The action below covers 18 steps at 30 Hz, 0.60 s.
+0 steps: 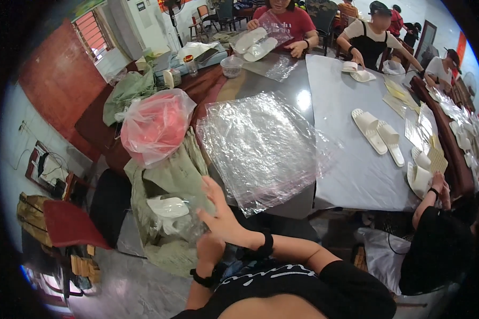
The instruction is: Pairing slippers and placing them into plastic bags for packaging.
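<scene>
My right hand (221, 215) is held open with the fingers spread, above the mouth of a green sack (178, 175) that leans on the table edge. Just below it, my left hand (210, 248) is curled shut on the edge of a clear bag of white slippers (170, 210) lying in the sack. Both wrists wear black bands. A stack of clear plastic bags (261, 143) lies on the table just beyond my right hand.
A pink-filled plastic bag (154, 125) sits left of the stack. Loose white slippers (379, 135) lie on the grey table (351, 175). Other people work at the far side and at my right (436, 250). A red chair (69, 223) stands at the left.
</scene>
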Each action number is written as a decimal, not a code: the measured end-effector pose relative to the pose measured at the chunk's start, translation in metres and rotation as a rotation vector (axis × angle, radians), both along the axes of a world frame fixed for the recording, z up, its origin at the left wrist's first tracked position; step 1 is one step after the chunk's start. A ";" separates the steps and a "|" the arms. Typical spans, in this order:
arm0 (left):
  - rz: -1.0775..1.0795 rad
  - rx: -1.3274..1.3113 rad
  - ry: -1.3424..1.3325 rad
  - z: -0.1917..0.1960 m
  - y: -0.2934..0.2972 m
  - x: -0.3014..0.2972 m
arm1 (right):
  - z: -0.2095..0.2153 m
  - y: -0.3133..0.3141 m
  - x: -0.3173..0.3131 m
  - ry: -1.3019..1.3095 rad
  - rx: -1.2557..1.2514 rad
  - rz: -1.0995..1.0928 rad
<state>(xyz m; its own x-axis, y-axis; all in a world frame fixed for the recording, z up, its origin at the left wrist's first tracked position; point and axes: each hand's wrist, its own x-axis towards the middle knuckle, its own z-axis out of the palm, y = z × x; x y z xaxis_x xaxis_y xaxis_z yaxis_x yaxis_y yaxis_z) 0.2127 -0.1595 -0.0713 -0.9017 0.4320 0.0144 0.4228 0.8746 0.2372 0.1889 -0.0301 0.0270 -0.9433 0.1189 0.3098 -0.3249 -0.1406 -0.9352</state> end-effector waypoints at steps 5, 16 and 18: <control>0.165 0.259 0.055 0.071 0.014 -0.025 | 0.030 0.043 0.011 0.285 0.131 -0.191; -0.207 0.496 0.373 0.066 0.127 -0.010 | -0.007 0.190 0.006 -0.111 0.343 -0.578; -0.254 0.497 0.348 0.043 0.139 -0.016 | -0.006 0.237 0.003 -0.207 0.315 -0.708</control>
<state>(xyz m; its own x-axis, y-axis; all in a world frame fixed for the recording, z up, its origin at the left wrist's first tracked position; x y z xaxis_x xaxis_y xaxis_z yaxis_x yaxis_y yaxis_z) 0.1964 -0.0210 -0.0282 -0.6794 0.4973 0.5396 0.7265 0.5593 0.3993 0.1922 0.2071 0.0213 -0.7189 0.6465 0.2553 -0.0535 0.3148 -0.9477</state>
